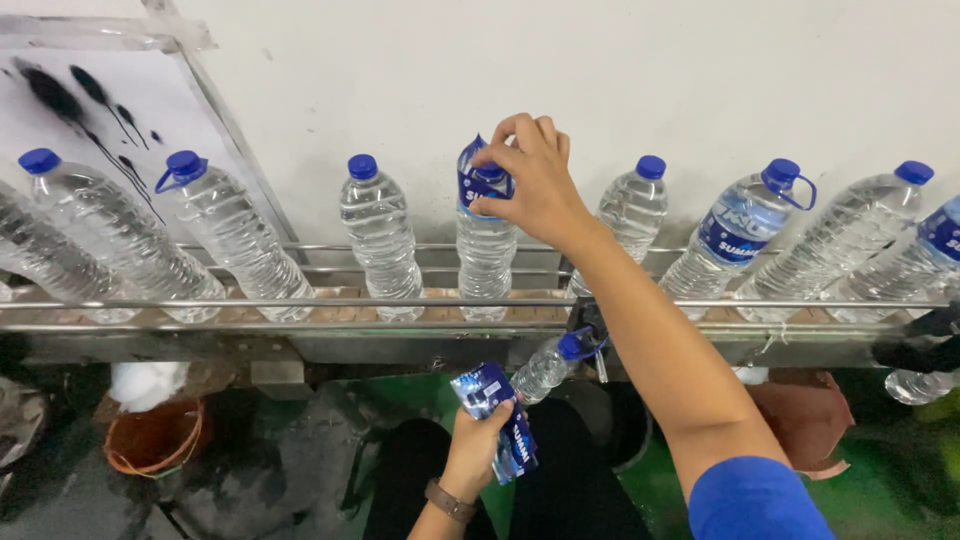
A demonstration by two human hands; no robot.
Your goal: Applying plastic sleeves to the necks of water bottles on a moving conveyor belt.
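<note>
Bottom centre: left hand, wrist strapped, fingers clenched around a stack of blue label sleeves. Just right of it, a small bottle lies tilted below the rail. Mid-frame: steel conveyor rail with a row of clear, blue-capped water bottles. Upper centre: right hand pinches a blue sleeve over the neck of the centre bottle. Behind, a white wall.

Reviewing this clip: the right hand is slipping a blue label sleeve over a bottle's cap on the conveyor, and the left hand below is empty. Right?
Not quite. The head view shows the left hand gripping a bundle of blue label sleeves. The right hand is indeed at the blue label sleeve over the bottle on the conveyor.
</note>
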